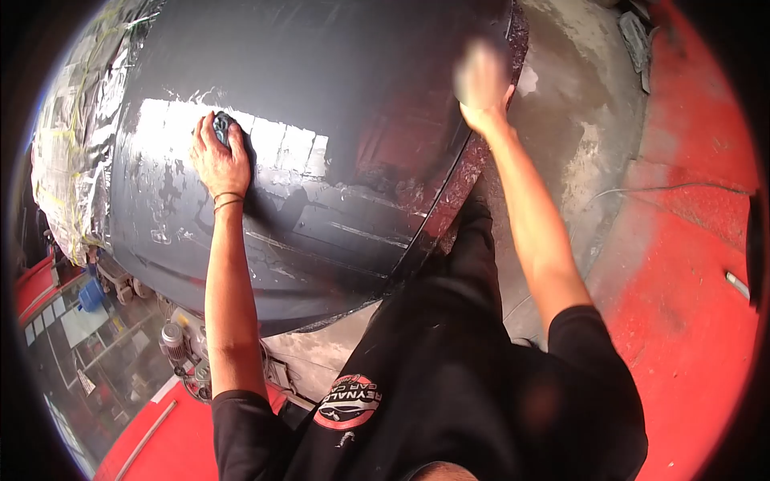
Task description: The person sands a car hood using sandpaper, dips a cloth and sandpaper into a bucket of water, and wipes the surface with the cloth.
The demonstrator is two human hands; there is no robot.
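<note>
L hand (pixel 219 164) is on the dark panel (pixel 305 48), left of its middle, fingers pointing twd the far edge. Fingers part-curled, thumb on the other side, gripping a small dark-blue pad (pixel 222 127) btwn them; pad's up against the panel surface, w/ its underside hidden by the hand. Dark cord (pixel 228 200) round that wrist.

R hand (pixel 484 84) is out at the panel's right edge, toward the far right corner, well apart from L hand. It's v. blurred: can't tell if it's open or clenched, if it holds anything, or if it's touching the panel or just above.

Panel has wet-looking streaks & patches, esp. nr L hand and twd the near edge, plus a bright window-like reflection around L hand. Crinkled clear sheeting (pixel 72 152) w/ yellowish strips runs along the left edge. Reddish speckled strip (pixel 451 207) along the right edge. Past the near left corner, on the floor side: a grey motor (pixel 172 338) & a blue container (pixel 91 294).
</note>
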